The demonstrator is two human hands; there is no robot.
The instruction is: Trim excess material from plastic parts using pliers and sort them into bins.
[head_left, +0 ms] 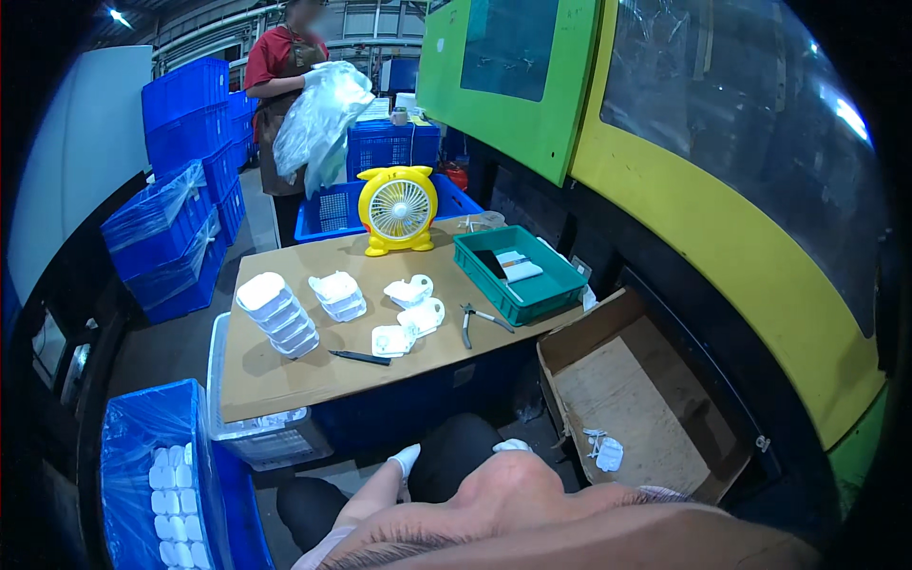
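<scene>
My left hand [406, 463], in a white covering, hangs low between my legs, below the table's near edge. My right hand [513, 445], also white-covered, shows only in part at my right knee. The fingers of both are too hidden to read, and I see nothing held. On the cardboard-topped table [285, 380] stand a tall stack of white plastic parts [278, 313] and a shorter stack [339, 296]. Several loose white parts [420, 317] lie to their right. A black slim knife-like tool [359, 357] lies in front, and side cutters [484, 318] rest with handles spread.
A yellow fan [366, 214] and a green bin [518, 309] stand on the table. At right is an open cardboard box [655, 418] with a white piece inside; at left, a lined blue crate [128, 427] of white parts. Beyond, a co-worker [275, 71] holds a plastic bag [323, 119].
</scene>
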